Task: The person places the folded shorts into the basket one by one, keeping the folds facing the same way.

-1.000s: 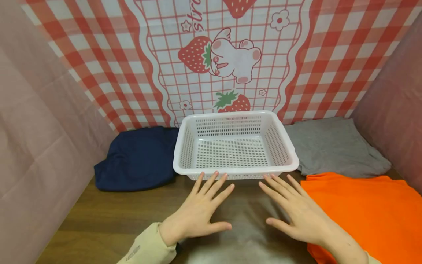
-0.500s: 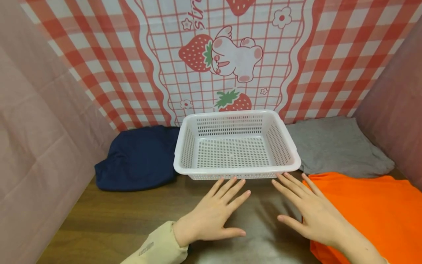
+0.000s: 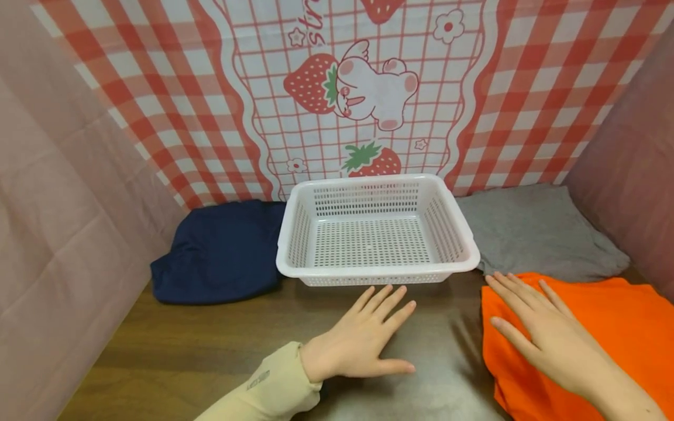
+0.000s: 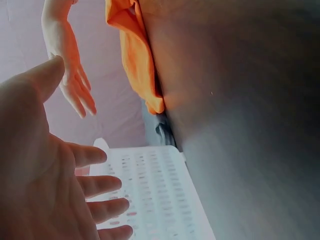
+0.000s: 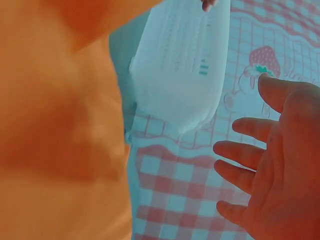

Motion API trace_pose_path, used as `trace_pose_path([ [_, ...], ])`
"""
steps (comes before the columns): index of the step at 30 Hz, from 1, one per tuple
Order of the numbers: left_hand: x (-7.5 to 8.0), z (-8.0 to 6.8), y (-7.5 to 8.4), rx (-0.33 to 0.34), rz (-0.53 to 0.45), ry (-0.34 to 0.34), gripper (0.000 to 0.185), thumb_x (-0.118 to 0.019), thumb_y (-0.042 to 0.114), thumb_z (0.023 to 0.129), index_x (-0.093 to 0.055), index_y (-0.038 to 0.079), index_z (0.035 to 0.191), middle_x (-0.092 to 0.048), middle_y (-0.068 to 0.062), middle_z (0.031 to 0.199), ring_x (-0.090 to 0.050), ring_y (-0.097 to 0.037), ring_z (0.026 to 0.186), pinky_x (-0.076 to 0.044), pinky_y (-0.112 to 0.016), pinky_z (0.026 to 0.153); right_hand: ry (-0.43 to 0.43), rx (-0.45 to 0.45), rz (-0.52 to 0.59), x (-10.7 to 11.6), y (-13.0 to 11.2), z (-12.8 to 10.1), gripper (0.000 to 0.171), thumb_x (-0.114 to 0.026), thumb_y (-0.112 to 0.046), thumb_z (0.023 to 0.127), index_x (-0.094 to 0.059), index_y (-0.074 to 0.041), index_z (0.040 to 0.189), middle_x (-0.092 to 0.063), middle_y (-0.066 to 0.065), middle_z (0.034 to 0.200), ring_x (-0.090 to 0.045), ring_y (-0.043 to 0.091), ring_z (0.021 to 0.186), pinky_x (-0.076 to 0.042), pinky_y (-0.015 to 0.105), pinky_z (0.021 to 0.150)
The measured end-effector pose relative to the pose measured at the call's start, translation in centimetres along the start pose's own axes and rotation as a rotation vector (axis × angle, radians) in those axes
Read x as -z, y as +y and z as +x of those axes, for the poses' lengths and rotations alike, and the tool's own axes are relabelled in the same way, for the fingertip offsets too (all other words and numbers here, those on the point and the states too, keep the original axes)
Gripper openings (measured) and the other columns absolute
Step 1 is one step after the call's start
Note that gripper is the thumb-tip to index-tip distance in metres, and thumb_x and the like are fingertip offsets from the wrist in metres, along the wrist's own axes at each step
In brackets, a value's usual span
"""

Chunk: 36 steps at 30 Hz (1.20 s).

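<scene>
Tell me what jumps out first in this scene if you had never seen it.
The bright orange garment at the table's right edge, with the right hand flat and open over it. Next, the empty white perforated basket at centre, between a folded navy garment and a grey garment. The left hand lies open on the wooden table.

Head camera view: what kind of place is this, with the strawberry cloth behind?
Probably a small home-style tabletop corner set up for sorting laundry. A white plastic basket sits on a wooden table, folded navy, gray and orange clothes lie around it, and cloth backdrops screen off the sides.
</scene>
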State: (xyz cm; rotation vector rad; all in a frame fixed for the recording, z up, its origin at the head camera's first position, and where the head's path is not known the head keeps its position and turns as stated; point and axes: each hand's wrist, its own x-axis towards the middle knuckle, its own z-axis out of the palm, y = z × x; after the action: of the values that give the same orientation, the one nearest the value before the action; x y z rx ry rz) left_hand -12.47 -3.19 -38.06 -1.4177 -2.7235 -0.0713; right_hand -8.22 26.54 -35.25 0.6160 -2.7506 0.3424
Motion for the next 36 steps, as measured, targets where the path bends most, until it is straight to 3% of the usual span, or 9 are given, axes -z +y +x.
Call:
trace_pose_path([
  [8,-0.3,1.9,0.5,-0.007,0.004,-0.015,0.086,-0.028,0.070,0.083,-0.016,0.014,0.146,-0.015,-0.009,0.151,-0.016,-0.025,0.138,-0.016,-0.043,0.111,-0.011,-0.084,-0.021,0.2,2.7,-1.4,0.066,-0.059,-0.031,0.087,-0.029,-0.010,0.143,-0.035,0.014,0.142,-0.010,0.017,0.139,0.007,0.046,0.111],
  [15,-0.5,3.2,1.5,0.004,-0.014,0.060,0.071,-0.042,0.056,0.088,-0.028,0.011,0.143,-0.033,-0.006,0.145,-0.032,-0.020,0.133,-0.026,-0.037,0.108,-0.080,-0.206,-0.067,-0.1,5.1,-2.6,0.070,-0.054,-0.036,0.090,-0.023,-0.004,0.144,-0.030,0.025,0.141,-0.013,0.037,0.136,0.014,0.054,0.105],
  [23,-1.1,4.1,2.2,0.036,-0.091,0.055,0.065,-0.046,0.051,0.089,-0.035,0.013,0.140,-0.040,-0.002,0.140,-0.039,-0.017,0.128,-0.034,-0.032,0.103,-0.115,-0.292,-0.124,-0.3,7.1,-4.1,0.065,-0.049,-0.028,0.093,-0.018,-0.003,0.144,-0.028,0.032,0.138,-0.019,0.048,0.128,0.010,0.061,0.102],
  [32,-1.4,5.6,3.3,0.009,-0.149,-0.020,0.063,-0.044,0.051,0.090,-0.035,0.014,0.140,-0.039,0.000,0.141,-0.038,-0.011,0.127,-0.034,-0.026,0.101,0.017,-0.375,-0.187,0.2,9.2,-5.5,0.071,-0.050,-0.032,0.093,-0.011,-0.003,0.145,-0.029,0.035,0.135,-0.025,0.052,0.122,-0.001,0.059,0.105],
  [36,-1.5,6.5,3.8,0.016,-0.224,-0.083,0.063,-0.042,0.052,0.090,-0.034,0.017,0.141,-0.037,0.004,0.142,-0.037,-0.007,0.127,-0.035,-0.024,0.100,0.133,-0.341,-0.132,-0.2,9.9,-6.4,0.060,-0.044,-0.025,0.096,-0.019,0.004,0.142,-0.034,0.038,0.129,-0.026,0.050,0.124,-0.008,0.053,0.108],
])
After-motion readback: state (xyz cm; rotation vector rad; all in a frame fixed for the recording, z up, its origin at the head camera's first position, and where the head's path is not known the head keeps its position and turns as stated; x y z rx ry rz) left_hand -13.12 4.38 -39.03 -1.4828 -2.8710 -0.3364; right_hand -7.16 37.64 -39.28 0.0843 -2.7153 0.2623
